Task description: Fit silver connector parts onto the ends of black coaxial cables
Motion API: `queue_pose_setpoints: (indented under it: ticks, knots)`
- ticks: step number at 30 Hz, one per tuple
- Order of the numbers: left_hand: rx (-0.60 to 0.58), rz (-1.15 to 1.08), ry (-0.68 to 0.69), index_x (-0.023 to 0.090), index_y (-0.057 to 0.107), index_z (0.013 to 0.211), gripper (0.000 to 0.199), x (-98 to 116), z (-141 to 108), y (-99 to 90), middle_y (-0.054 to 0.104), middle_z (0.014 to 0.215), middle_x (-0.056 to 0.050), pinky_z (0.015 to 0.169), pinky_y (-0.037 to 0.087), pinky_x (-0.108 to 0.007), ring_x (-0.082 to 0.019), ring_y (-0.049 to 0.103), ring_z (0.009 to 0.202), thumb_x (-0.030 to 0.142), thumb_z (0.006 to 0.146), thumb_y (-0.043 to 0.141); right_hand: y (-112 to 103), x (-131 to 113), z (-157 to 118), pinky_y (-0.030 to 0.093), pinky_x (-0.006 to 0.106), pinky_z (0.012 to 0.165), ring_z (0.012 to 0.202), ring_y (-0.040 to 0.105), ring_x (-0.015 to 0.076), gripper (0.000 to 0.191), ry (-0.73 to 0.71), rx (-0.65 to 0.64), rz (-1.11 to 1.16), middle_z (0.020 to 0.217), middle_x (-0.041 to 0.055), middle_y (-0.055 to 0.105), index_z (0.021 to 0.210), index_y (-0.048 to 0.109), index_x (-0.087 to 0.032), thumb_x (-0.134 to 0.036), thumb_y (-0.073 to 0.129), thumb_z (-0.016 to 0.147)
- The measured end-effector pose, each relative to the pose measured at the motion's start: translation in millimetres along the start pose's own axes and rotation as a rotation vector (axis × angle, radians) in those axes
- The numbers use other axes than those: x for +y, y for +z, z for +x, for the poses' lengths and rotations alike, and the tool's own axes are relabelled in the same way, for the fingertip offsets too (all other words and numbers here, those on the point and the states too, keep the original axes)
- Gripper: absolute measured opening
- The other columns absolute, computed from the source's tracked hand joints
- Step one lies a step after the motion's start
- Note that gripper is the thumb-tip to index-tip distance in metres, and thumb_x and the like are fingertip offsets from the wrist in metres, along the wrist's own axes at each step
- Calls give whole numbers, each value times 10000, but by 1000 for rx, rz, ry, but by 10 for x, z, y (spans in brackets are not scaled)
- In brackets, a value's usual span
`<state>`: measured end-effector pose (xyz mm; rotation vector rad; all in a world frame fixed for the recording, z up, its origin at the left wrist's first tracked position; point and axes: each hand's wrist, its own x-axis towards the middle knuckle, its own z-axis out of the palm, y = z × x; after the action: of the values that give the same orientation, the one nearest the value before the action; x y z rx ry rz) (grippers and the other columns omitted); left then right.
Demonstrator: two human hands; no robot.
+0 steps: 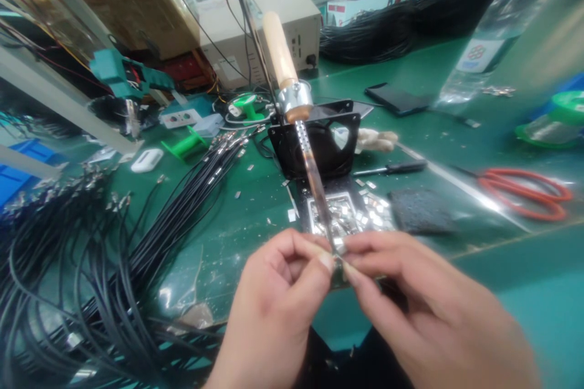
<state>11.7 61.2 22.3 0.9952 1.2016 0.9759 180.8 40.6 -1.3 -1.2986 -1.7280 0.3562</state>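
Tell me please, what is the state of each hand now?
Left hand: pinched closed below the soldering iron; held item unclear.
Right hand: fingers bent beside it; grip cannot be told.

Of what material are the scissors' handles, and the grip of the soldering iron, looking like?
Scissors' handles: probably plastic or rubber-coated, smooth; they show even orange-red colour and soft highlights.

Soldering iron's grip: most likely wood, smooth and perhaps unpainted, judging by its pale tan colour.
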Motion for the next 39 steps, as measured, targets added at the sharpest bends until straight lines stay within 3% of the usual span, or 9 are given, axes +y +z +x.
queue_pose_setpoints:
  ticks: [4,10,22,27,32,36,39]
  knots:
    - [3,12,2,196,670,754,203,-5,-20,-7,561,735,51,612,427,-184,-79,477,638,237,937,746,-4,2,-24,578,36,978,960,754,0,132,12,-13,-4,1125,-91,765,924,751,-255,-168,655,953]
    - [8,35,-17,185,666,754,206,-27,-22,-19,703,895,17,672,461,-199,-89,537,702,232,946,721,-2,22,-58,582,50,987,972,759,7,117,6,-41,2,1147,-83,764,944,755,-256,-181,666,954]
    - [-8,22,-24,181,685,775,209,-118,-75,-32,691,909,3,684,459,-202,-92,525,697,272,947,760,-34,10,-144,564,25,984,956,756,-10,136,19,-50,9,1146,-103,760,953,738,-262,-150,664,938]
    - [-50,-15,-46,190,724,817,198,-135,-130,-70,700,939,-8,744,498,-198,-112,612,796,325,946,789,-16,-10,-154,550,-23,801,808,742,-21,120,172,-11,85,964,-109,762,886,703,-244,-224,635,982]
    - [-107,-33,-55,194,753,845,181,-120,-191,-69,733,949,-17,842,521,-205,-132,671,897,338,938,810,-39,-40,-149,506,-20,625,653,690,-17,168,294,-115,172,792,-81,715,917,678,-222,-318,595,1027]
    - [-96,-21,-41,193,758,838,198,-113,-214,-63,749,955,-25,841,523,-216,-139,670,898,356,932,815,-50,-41,-163,506,0,607,635,681,-1,204,346,-164,210,754,-60,697,895,675,-211,-346,587,1019]
    - [-114,32,-29,187,777,855,191,-131,-219,-74,752,943,-27,799,525,-227,-111,612,764,359,929,816,-39,-36,-170,505,3,606,616,669,2,224,359,-153,228,738,-55,689,874,678,-211,-367,594,1011]
